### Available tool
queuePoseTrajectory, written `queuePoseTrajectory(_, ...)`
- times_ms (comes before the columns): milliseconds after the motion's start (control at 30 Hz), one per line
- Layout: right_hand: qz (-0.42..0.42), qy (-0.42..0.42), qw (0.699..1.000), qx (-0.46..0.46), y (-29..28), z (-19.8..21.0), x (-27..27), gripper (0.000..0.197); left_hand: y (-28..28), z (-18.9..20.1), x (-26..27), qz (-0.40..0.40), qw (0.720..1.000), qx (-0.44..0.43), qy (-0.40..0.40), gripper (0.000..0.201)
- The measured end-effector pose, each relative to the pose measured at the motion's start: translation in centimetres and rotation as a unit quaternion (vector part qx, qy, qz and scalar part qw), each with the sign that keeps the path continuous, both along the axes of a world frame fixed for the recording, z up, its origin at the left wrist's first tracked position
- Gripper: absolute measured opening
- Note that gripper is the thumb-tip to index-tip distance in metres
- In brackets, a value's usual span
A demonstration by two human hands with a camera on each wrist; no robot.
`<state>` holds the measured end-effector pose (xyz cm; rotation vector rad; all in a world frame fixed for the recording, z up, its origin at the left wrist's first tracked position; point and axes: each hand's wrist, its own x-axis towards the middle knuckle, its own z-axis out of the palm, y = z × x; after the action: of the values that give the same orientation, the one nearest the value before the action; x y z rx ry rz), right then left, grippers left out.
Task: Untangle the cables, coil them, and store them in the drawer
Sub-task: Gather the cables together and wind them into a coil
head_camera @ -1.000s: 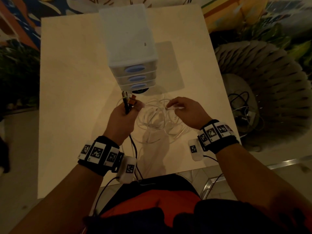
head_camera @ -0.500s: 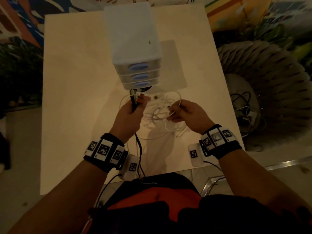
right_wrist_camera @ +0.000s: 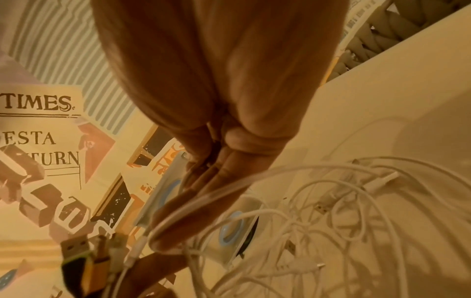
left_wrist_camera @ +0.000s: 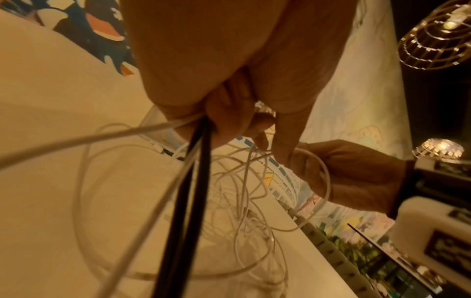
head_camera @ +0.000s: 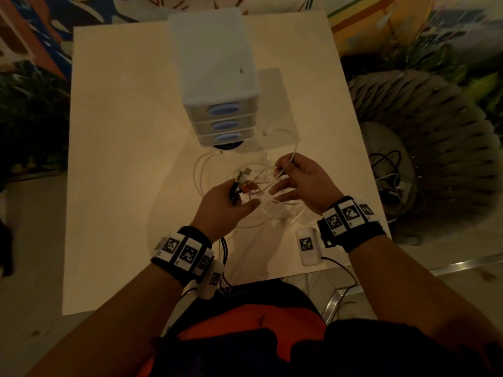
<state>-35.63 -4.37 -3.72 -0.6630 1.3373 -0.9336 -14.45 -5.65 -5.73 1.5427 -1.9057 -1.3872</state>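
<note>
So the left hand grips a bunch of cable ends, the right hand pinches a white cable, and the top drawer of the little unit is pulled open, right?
Not quite: on the drawer unit all the drawers are closed, as the head view shows. The left hand does grip the cable ends, and the right hand pinches a white cable.

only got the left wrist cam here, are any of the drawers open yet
observer: No. The white plastic drawer unit has all three blue-handled drawers shut.
operator: what plugs is the left hand holding
observer: The left hand grips a bunch of plug ends, among them an orange plug and a black-and-green USB plug.
operator: where does the right hand's cable end
observer: The right hand pinches a white cable; its plug lies on the table beside the unit.
</note>
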Motion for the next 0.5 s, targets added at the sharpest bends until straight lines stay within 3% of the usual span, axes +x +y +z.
queuePoseTrajectory(200, -0.02, -0.071, 0.997, 0.026, 0.3, 0.1, 0.8, 0.019, 0.2, -0.4, -0.9, 0.015, 0.998, -0.037, -0.051, 0.016)
queuePoseTrajectory(300, -0.039, -0.061, 0.996, 0.056, 0.3, 0.0, 0.7, 0.023, 0.5, 0.0, -0.9, 0.033, 0.996, -0.055, -0.056, 0.015)
queuePoseTrajectory(367, -0.019, -0.008, 0.995, 0.096, 0.3, -0.1, 0.3, 0.036, 0.6, 0.0, -0.6, 0.054, 0.995, -0.057, -0.06, 0.024)
queuePoseTrajectory(433, 0.041, 0.072, 0.988, 0.134, 0.2, 0.1, -0.1, 0.055, 0.5, 0.0, -0.4, 0.06, 0.995, -0.056, -0.062, 0.021)
queuePoseTrajectory(500, 0.114, 0.177, 0.974, 0.089, 0.2, 0.1, -0.5, 0.051, 0.5, 0.2, -0.1, 0.046, 0.994, -0.063, -0.071, 0.022)
